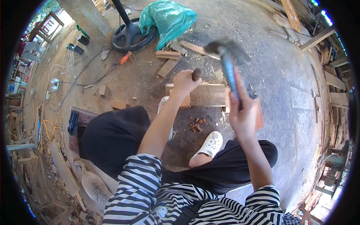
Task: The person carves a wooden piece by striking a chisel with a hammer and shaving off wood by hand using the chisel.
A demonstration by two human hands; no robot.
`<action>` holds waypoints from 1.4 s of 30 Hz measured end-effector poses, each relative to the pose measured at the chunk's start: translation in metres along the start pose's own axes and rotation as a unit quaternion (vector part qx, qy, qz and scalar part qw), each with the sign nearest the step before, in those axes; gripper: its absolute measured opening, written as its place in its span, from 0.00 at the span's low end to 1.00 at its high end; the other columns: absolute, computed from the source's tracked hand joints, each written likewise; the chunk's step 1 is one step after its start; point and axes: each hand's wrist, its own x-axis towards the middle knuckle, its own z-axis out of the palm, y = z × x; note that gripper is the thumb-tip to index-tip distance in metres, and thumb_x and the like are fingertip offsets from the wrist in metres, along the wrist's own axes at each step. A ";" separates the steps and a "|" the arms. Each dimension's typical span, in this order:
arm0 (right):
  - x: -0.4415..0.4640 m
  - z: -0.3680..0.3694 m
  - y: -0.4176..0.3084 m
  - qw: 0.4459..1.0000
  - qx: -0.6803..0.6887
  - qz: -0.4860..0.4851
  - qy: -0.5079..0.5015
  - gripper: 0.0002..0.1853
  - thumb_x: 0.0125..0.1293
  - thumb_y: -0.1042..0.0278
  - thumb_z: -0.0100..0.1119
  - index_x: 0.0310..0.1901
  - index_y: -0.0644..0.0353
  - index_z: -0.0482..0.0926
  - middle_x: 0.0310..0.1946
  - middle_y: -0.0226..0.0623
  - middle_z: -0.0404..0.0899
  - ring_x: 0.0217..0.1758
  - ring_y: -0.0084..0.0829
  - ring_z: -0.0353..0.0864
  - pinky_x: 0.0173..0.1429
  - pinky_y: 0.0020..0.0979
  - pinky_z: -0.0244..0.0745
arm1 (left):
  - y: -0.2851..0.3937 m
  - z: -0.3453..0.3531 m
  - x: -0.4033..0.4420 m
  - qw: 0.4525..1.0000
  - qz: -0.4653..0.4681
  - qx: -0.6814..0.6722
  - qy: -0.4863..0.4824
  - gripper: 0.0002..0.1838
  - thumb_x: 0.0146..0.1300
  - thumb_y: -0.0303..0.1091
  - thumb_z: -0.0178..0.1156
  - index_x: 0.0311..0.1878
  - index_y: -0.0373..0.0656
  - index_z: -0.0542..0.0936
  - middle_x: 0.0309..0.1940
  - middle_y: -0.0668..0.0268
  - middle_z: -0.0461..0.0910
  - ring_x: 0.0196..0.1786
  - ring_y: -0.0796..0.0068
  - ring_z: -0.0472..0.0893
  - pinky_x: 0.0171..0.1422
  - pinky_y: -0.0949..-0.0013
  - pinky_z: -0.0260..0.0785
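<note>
My left hand (184, 83) is closed around a chisel (196, 74). The round brown end of its handle sticks up from my fist, and its blade is hidden. My right hand (243, 114) grips a hammer (228, 71) by its blue handle. The hammer head is raised ahead and to the right of the chisel, blurred by motion. Below my left fist, a thick wooden block (212, 95) lies crosswise on the ground. A smaller orange-brown wood piece (185, 101) touches its near side. Reddish wood chips (197, 124) lie in front of the block.
Past the block are wood offcuts (168, 67), a green plastic bag (168, 20) and a black round base (133, 35). An orange-handled tool (125, 57) lies to the left, near cables and a power strip (55, 84). Timber (335, 80) is stacked along the right side.
</note>
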 end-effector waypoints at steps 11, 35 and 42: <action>0.003 0.022 0.019 0.997 -0.031 0.015 -0.074 0.34 0.63 0.80 0.53 0.70 0.39 0.66 0.21 0.49 0.75 0.21 0.43 0.77 0.30 0.38 0.72 | -0.007 0.001 0.006 0.999 0.039 -0.011 0.020 0.15 0.45 0.47 0.65 0.26 0.43 0.84 0.25 0.54 0.82 0.34 0.51 0.83 0.41 0.53 0.75; 0.003 0.042 0.033 0.995 -0.008 0.033 -0.097 0.32 0.65 0.80 0.51 0.70 0.46 0.65 0.21 0.50 0.75 0.20 0.37 0.76 0.31 0.33 0.72 | -0.005 -0.002 0.008 0.997 0.032 -0.041 0.050 0.15 0.46 0.47 0.66 0.27 0.43 0.84 0.27 0.54 0.82 0.35 0.49 0.83 0.41 0.53 0.75; 0.012 0.004 -0.010 0.996 0.019 -0.073 0.051 0.30 0.68 0.78 0.49 0.72 0.51 0.63 0.25 0.48 0.78 0.19 0.28 0.74 0.27 0.28 0.69 | -0.009 0.000 0.014 0.999 0.036 -0.004 0.021 0.16 0.48 0.46 0.65 0.26 0.40 0.83 0.24 0.54 0.82 0.33 0.52 0.83 0.39 0.56 0.73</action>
